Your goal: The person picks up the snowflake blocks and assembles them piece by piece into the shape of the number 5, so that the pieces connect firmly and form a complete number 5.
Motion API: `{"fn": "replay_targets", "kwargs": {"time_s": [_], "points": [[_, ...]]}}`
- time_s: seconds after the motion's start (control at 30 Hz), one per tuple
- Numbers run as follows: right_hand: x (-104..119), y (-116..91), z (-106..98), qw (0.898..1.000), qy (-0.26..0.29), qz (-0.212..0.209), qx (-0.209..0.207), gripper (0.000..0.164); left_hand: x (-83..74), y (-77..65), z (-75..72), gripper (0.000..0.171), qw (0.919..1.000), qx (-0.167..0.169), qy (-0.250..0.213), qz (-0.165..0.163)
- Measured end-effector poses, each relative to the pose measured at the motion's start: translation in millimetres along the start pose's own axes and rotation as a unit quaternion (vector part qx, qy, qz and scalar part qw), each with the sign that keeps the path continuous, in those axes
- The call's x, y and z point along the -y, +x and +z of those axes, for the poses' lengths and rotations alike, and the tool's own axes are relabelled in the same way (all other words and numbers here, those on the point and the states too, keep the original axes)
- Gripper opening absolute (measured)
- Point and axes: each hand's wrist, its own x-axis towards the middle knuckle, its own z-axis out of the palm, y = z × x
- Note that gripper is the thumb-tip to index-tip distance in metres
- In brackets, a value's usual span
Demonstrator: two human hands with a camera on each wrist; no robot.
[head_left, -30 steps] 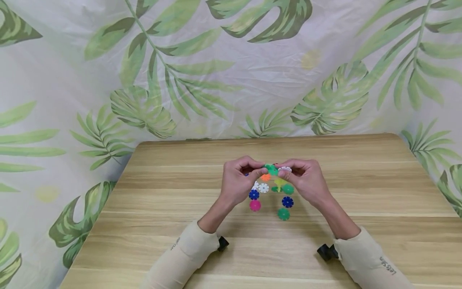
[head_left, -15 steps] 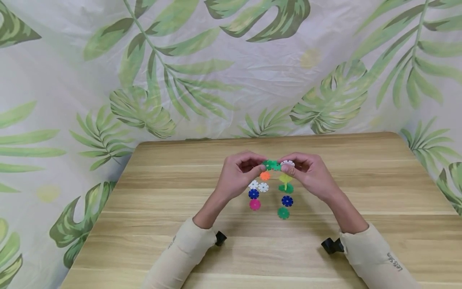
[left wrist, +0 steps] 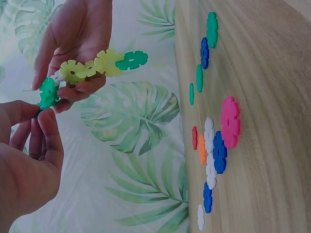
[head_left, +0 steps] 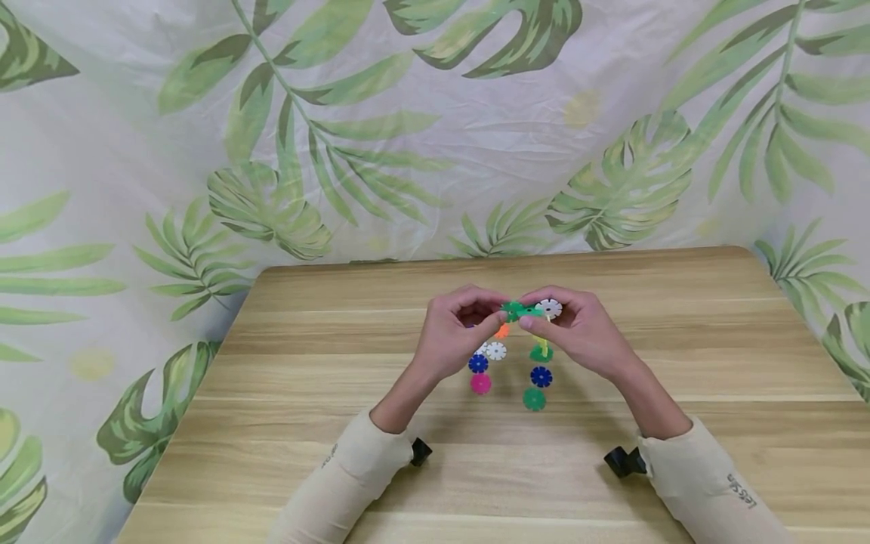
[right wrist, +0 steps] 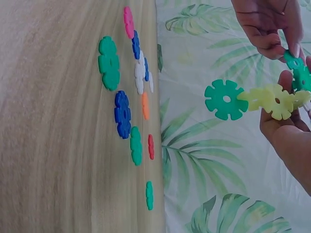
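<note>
Above the far half of the table, my left hand and right hand meet at a chain of notched, flower-shaped linking discs. Thumb and fingers of the left hand pinch a green disc at one end. The right hand holds the chain beside it, around a white disc and another green disc. Several yellow discs run on from there across the right fingers, ending in a green disc that hangs free. Fingers partly hide the joint between the green discs.
Loose discs lie on the wooden table below the hands: pink, blue, green, white, orange and red. A leaf-print cloth hangs behind the far edge.
The held chain has turned and shifted slightly right, so the white disc shows more beside the right hand. Both hands keep their hold; the table discs stay put.
</note>
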Motion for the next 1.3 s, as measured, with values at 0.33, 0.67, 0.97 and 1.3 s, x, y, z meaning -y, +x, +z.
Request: {"fn": "replay_targets", "kwargs": {"time_s": [0.33, 0.67, 0.97, 1.3], "points": [[1.5, -0.5, -2.1, 1.0, -0.021, 0.009, -0.014, 0.02, 0.4, 1.8, 2.0, 0.021, 0.9994, 0.004, -0.012, -0.031], [2.0, 0.4, -5.3, 0.999, -0.03, 0.015, -0.013, 0.016, 2.4, 2.2, -6.7, 0.027, 0.9969, 0.03, 0.008, -0.072], [1.8, 0.8, -7.6, 0.999, -0.021, 0.024, -0.01, 0.019, 13.8, 3.2, -19.4, 0.027, 0.991, 0.046, 0.047, -0.116], [-0.6, 1.7, -13.7, 0.999, -0.036, 0.024, -0.02, 0.02, 35.0, 4.5, -28.2, 0.025, 0.98, 0.071, 0.091, -0.162]]}}
